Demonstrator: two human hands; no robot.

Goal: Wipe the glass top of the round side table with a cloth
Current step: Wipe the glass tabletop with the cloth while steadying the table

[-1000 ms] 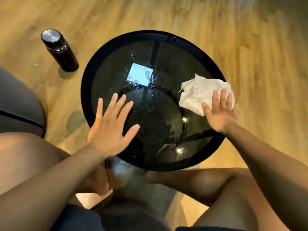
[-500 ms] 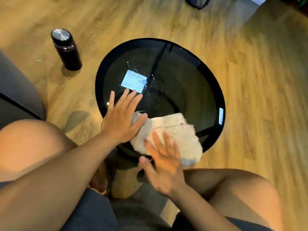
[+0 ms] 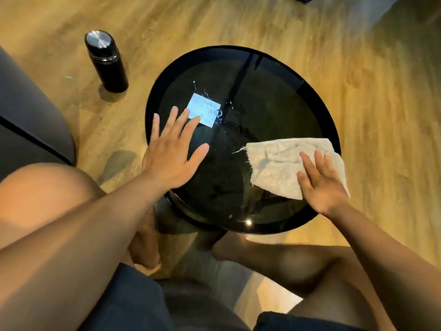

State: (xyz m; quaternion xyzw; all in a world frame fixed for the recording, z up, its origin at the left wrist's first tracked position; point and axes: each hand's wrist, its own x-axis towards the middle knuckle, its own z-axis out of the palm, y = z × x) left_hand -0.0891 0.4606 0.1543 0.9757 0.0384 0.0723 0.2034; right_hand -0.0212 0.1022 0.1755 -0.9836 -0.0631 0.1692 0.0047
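Observation:
The round side table [image 3: 274,87] has a dark glass top in a black rim and stands on the wood floor in front of my knees. Water droplets [image 3: 214,111] glisten near its middle left, beside a bright window reflection. A pale beige cloth [image 3: 279,163] lies flat on the right part of the glass, one corner hanging over the rim. My right hand [image 3: 319,182] presses flat on the cloth's near right part, fingers spread. Spread flat on the left side of the glass is my left hand [image 3: 171,156], holding nothing.
A black flask with a steel cap [image 3: 106,60] stands upright on the floor left of the table. A dark grey sofa edge [image 3: 28,120] is at far left. My bare knees and dark shorts fill the near foreground.
The cloth and my right hand have swept from the near middle of the glass out to the right rim. My left hand stayed flat on the left side.

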